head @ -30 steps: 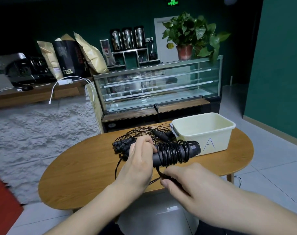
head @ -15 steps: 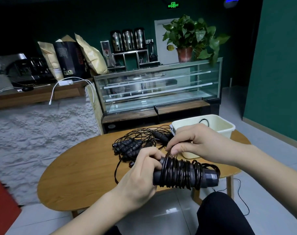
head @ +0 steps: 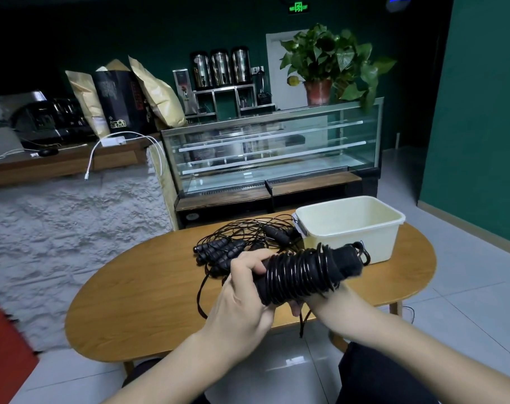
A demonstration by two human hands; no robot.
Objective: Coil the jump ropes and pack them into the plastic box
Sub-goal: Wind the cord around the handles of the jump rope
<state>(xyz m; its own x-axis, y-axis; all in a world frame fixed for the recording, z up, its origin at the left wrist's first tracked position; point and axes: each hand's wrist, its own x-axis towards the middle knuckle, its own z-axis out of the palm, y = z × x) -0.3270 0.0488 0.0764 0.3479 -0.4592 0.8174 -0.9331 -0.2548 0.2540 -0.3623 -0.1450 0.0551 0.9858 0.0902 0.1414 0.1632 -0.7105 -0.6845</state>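
Black cord wound in tight turns round paired handles: coiled rope [head: 302,272], held tilted above table [head: 137,301], far end raised toward box [head: 350,228]. Left hand [head: 242,290] curled round near end of bundle, fingers wrapped over top. Right hand [head: 315,298] mostly hidden under bundle, only wrist and a fingertip showing; grip impossible to tell. Loose tail of cord hanging below bundle past table edge. More ropes [head: 242,243] in a tangled heap on wood top, just left of box, handles lying side by side, cords looping back toward box corner. Cream plastic box upright on right part of table, behind raised end of bundle; inside only pale walls visible. Glass display case [head: 271,153] beyond table, potted plant [head: 329,62] on top of it.
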